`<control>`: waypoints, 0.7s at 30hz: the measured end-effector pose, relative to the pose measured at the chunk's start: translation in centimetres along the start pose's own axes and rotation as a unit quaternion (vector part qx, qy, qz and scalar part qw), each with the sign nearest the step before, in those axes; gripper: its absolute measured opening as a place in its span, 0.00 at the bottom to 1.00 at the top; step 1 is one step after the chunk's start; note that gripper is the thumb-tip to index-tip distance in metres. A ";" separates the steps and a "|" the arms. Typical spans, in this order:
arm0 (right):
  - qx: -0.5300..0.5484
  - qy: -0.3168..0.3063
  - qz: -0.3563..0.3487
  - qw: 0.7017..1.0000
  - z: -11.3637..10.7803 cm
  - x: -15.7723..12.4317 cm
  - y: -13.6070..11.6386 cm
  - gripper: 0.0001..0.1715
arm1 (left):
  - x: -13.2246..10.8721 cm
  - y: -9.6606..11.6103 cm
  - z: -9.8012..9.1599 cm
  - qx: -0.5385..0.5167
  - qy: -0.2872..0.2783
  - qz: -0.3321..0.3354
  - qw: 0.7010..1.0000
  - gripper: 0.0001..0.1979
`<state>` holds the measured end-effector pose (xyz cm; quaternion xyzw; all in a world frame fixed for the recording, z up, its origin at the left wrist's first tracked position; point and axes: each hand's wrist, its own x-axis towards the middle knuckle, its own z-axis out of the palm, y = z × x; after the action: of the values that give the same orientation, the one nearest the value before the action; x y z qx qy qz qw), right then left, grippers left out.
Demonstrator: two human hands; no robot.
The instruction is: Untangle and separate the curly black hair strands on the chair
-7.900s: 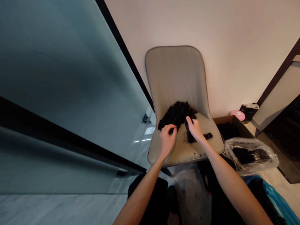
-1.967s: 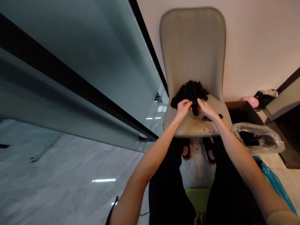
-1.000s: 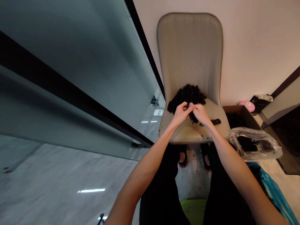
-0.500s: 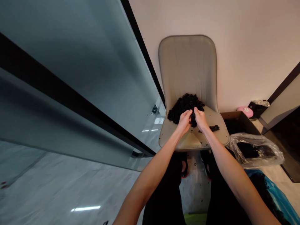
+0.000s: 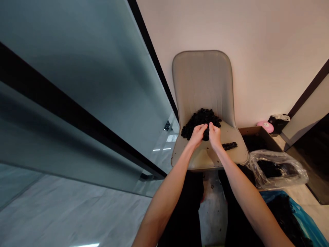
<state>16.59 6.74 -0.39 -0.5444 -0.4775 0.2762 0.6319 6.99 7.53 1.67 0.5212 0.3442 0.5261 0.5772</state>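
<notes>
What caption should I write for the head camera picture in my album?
Left hand and right hand pinch a black clump on a beige chair.

You wore black trousers (image 5: 183,219); your left arm (image 5: 166,200), right arm (image 5: 246,200), left hand (image 5: 197,135) and right hand (image 5: 214,136) were bare.

Cardboard box (image 5: 253,129) beside clear plastic bag (image 5: 280,158)

Left hand (image 5: 197,135), right hand (image 5: 214,136), both curled, nearly touching
</notes>
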 end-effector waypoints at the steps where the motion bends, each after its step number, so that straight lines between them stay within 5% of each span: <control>1: 0.018 0.018 0.012 1.000 0.4 0.1 0.1 0.29 | 0.1 -0.2 0.3 -0.031 0.010 -0.007 0.999 0.21; 7: 0.075 0.031 0.057 0.995 0.9 1.3 0.5 0.30 | 0.6 -0.9 0.9 -0.121 0.075 -0.049 0.989 0.17; 10: -0.004 -0.022 0.050 0.999 0.2 1.4 0.2 0.32 | 0.8 -1.1 0.0 0.025 0.087 -0.009 0.996 0.14; 14: -0.115 -0.084 -0.039 0.989 -1.1 1.2 -0.2 0.32 | 0.7 -1.1 -1.6 0.225 0.109 0.097 0.963 0.08; 18: -0.159 -0.115 -0.064 0.978 -2.4 1.4 -0.4 0.30 | 0.2 -0.7 -2.3 0.306 0.062 0.160 0.936 0.12; 21: -0.170 -0.162 -0.081 0.969 -3.3 1.4 -0.4 0.29 | -0.3 -0.2 -2.5 0.308 -0.022 0.117 0.944 0.16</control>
<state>20.01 6.44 0.57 -0.5515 -0.6556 0.2238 0.4646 4.60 7.82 0.91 0.7215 0.4132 0.4466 0.3305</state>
